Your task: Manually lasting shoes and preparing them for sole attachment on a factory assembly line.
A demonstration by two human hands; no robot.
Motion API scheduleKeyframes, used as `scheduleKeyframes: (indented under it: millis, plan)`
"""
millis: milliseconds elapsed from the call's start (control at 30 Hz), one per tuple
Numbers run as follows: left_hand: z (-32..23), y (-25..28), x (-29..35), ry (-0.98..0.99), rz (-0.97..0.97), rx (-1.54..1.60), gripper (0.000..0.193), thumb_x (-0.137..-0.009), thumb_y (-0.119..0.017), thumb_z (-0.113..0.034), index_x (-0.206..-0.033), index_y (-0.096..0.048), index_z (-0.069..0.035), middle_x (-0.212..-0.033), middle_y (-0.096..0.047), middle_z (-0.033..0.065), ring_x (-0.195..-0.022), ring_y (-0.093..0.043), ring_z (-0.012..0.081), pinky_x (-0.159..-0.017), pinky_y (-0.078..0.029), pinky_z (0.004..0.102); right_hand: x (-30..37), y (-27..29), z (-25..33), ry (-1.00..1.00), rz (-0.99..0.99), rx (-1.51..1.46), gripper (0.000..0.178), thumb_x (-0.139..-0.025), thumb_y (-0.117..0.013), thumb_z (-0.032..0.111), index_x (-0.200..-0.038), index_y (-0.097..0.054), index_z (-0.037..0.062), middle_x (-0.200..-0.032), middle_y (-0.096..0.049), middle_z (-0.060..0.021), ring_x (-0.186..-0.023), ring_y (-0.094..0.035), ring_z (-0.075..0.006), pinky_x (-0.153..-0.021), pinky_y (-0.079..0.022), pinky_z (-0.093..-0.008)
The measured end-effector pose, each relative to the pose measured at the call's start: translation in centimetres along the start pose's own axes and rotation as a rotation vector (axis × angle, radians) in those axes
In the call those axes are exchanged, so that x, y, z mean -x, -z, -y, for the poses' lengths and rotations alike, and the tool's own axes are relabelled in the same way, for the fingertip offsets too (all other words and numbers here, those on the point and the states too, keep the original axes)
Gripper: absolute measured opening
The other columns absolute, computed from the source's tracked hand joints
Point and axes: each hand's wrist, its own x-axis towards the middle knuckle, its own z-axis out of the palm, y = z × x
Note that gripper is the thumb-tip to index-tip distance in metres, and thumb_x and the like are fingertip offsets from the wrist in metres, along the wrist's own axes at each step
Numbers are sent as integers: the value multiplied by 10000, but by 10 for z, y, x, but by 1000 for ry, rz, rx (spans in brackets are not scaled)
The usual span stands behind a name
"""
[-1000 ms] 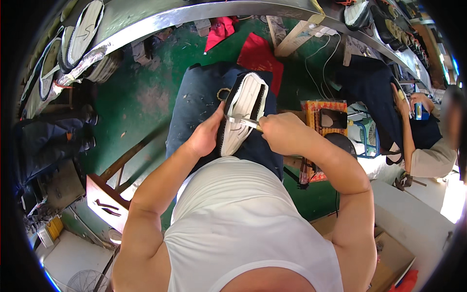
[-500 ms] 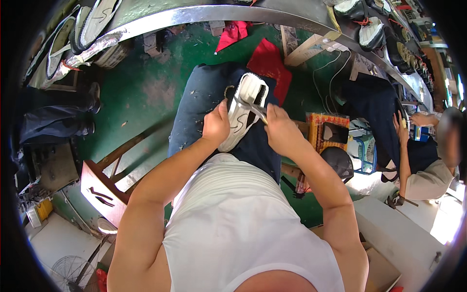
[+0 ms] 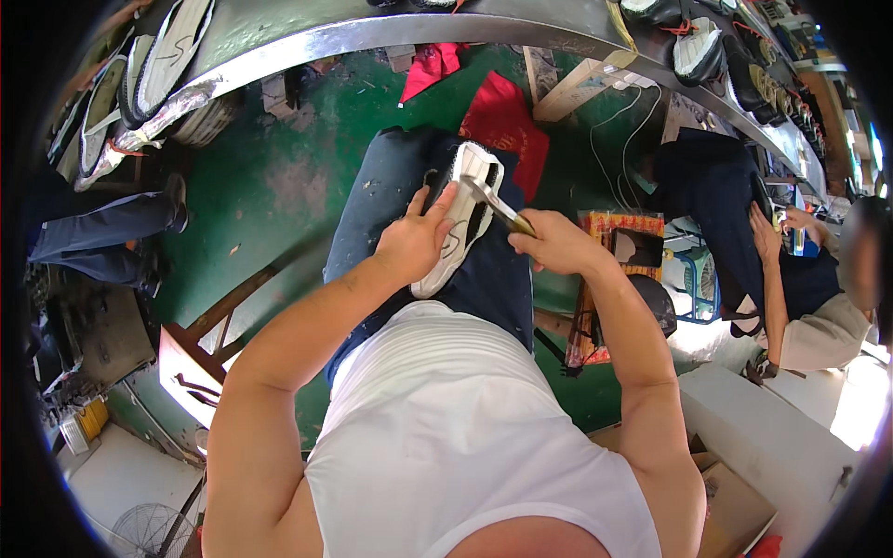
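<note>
An upturned shoe (image 3: 445, 268) with a pale sole, dark stitched edging and a dark curved pen mark lies lengthwise on the dark blue cloth over my lap (image 3: 367, 219). My left hand (image 3: 412, 240) rests at the shoe's left side. Two of its fingers stretch forward, apart, and one touches the sole. My right hand (image 3: 563, 244) is closed round the handle of a hammer (image 3: 500, 206) with a metal head and a yellow-brown grip. The hammer's head is over the upper middle of the sole; whether it touches I cannot tell.
Ahead curves a metal-edged bench (image 3: 372, 35) bearing several shoes (image 3: 172, 56). Red cloth (image 3: 507, 130) lies on the green floor. A wooden stool (image 3: 191, 363) stands at left. To the right are a dark cap (image 3: 651, 302) and a co-worker's hands (image 3: 767, 232); another person's legs (image 3: 112, 223) show at left.
My left hand has gone from a closed grip at the shoe's edge to two stretched fingers. The right hand has drawn back slightly and turned the hammer.
</note>
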Motion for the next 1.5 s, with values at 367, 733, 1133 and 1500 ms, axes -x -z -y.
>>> scheduleKeyframes:
  millis: [367, 733, 1133, 1500]
  plan:
    - [24, -22, 29, -192, -186, 195, 681, -994, -522, -351, -1557, -212, -124, -1509, -340, 299, -1274, -524, 403, -1069, -407, 379, -38, -30, -25, 297, -404, 310, 418, -1006, -480, 366, -932, -568, -36, -791, -637, -265, -823, -627, -450, -746, -491, -496]
    - [33, -37, 44, 211, 34, 743, 706, -968, -601, -257, -1523, -256, 11, -1385, -522, 242, -1276, -513, 260, -1077, -371, 318, 7, -82, 1, 371, -334, 312, 353, -1000, -496, 334, -940, -557, -9, -875, -646, -228, -870, -639, -424, -757, -491, -502]
    - [0, 25, 44, 184, 213, 396, 956, -763, -750, -155, -1539, -197, -89, -1267, -590, 280, -1174, -594, 387, -1019, -446, 382, 32, -78, -7, 148, -137, 170, 370, -998, -505, 334, -992, -584, -27, -867, -662, -194, -820, -678, -346, -723, -518, -451]
    - [-60, 117, -19, -161, -285, 989, 544, -845, -747, -82, -1307, -474, 6, -1059, -644, 106, -918, -627, 145, -825, -522, 295, 43, -65, -42, 144, -435, -678, 308, -1008, -523, 247, -1114, -566, -39, -852, -610, -55, -722, -588, -126, -677, -483, -281]
